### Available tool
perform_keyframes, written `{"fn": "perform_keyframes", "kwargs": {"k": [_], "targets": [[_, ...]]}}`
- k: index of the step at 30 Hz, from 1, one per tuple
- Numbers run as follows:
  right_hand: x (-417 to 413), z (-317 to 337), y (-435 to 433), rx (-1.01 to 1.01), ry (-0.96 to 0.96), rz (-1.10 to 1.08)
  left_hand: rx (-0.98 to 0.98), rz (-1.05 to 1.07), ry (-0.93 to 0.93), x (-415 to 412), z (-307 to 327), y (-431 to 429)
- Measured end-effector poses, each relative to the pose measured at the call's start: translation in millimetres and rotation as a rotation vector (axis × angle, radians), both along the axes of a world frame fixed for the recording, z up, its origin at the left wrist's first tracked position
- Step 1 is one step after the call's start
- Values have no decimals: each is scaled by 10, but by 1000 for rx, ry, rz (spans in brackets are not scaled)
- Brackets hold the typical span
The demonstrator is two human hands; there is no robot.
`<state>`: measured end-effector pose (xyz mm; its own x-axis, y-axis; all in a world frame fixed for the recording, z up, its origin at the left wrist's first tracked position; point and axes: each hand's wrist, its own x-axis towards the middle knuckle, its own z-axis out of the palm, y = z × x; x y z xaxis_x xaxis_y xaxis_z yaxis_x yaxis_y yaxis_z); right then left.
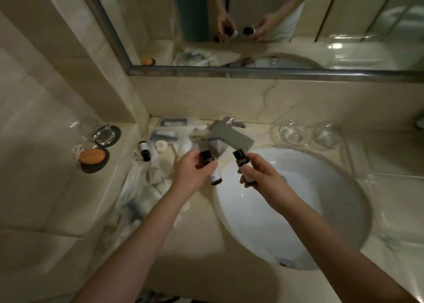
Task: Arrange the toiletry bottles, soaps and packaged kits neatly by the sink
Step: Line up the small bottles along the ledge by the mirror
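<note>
My left hand [191, 174] grips a small dark bottle with a black cap and white label [214, 176], held over the sink's left rim. My right hand [259, 174] holds a second small dark bottle [241, 160] above the white basin [321, 211]. A third dark bottle [144, 151] lies on the counter to the left. Packaged kits in clear wrappers [165, 135] lie scattered behind and left of the faucet. More white wrapped packets [142, 188] are piled under my left forearm. An orange soap [93, 155] rests on a dark dish on the left ledge.
A flat grey faucet [231, 135] juts over the basin right behind the bottles. Two upturned glasses [296, 133] stand on the counter at the back right. A glass ashtray on a dark coaster [105, 135] sits on the left ledge. The mirror [252, 27] covers the wall.
</note>
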<state>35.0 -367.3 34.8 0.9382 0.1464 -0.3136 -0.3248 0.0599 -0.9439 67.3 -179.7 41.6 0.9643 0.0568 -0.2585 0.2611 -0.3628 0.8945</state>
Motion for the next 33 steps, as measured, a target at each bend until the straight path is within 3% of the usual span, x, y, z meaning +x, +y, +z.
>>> {"fn": "perform_keyframes", "kwargs": {"k": [5,16,22,33], "targets": [[-345,69,-813,10,19,-212,-104,-171,24,-45,49,-898],[-749,96,-2364,-33,-30,-621,-77,-457,11,-90,72,-2679],[-618,-23,-3063,-46,-37,-742,-21,-509,-14,80,15,-3421],[202,-361,-3924,-269,28,-844,40,-490,-76,739,-250,-4356]]}}
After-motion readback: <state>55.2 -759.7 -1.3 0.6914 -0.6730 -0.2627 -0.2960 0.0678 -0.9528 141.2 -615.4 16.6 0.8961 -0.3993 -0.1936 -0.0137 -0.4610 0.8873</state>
